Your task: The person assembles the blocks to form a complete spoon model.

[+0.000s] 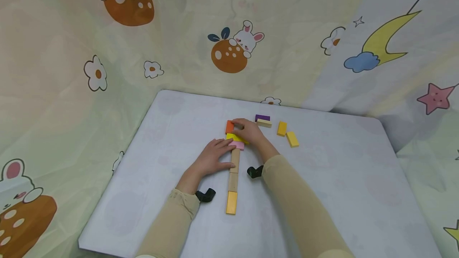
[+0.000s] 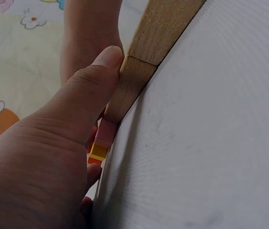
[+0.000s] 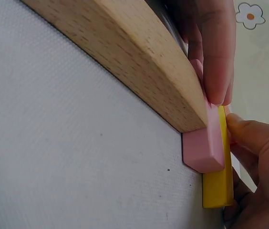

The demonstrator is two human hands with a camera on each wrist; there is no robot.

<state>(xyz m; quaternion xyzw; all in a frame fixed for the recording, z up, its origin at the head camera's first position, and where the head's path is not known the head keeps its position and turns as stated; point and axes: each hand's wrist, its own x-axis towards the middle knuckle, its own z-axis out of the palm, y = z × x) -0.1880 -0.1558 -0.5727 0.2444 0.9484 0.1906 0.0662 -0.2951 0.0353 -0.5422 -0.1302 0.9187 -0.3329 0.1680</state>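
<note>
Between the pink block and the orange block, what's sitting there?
A yellow block lies between the pink block and the orange block; the head view shows it, and the left wrist view shows the same order.

Left hand [image 1: 212, 157]: fingers extended, thumb spread from them. Right hand [image 1: 249, 131] just beyond and right of left hand, thumb and fingers curled in a pinch. Left forearm [image 1: 170, 220] angles in from near left of left hand, right forearm [image 1: 305, 200] from near right.
</note>
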